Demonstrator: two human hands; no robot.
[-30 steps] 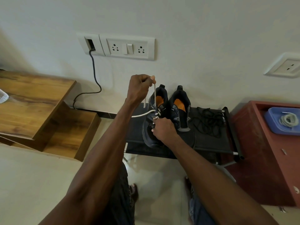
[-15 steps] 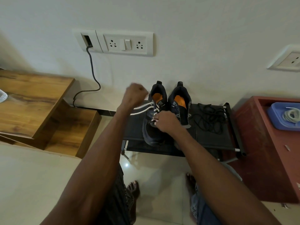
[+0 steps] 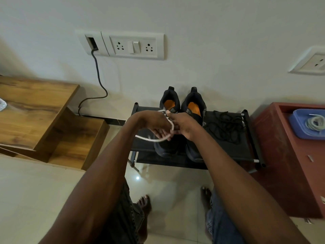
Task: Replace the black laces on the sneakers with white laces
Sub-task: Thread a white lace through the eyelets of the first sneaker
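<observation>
Mid-frame – my left hand and right hand both pinch the white lace over the left sneaker.

From my feed I see the person's two forearms bare all the way up to the bottom edge of the view, with no sleeves, watch, bracelet or rings that I can make out. The left hand and right hand wear no gloves. Lower down, the left leg is in dark, near-black denim with a stitched seam running along it, and the right leg shows a lighter, faded blue denim. Both feet are bare on the floor, no socks or shoes, the left foot and right foot each showing toes with pale nails
</observation>
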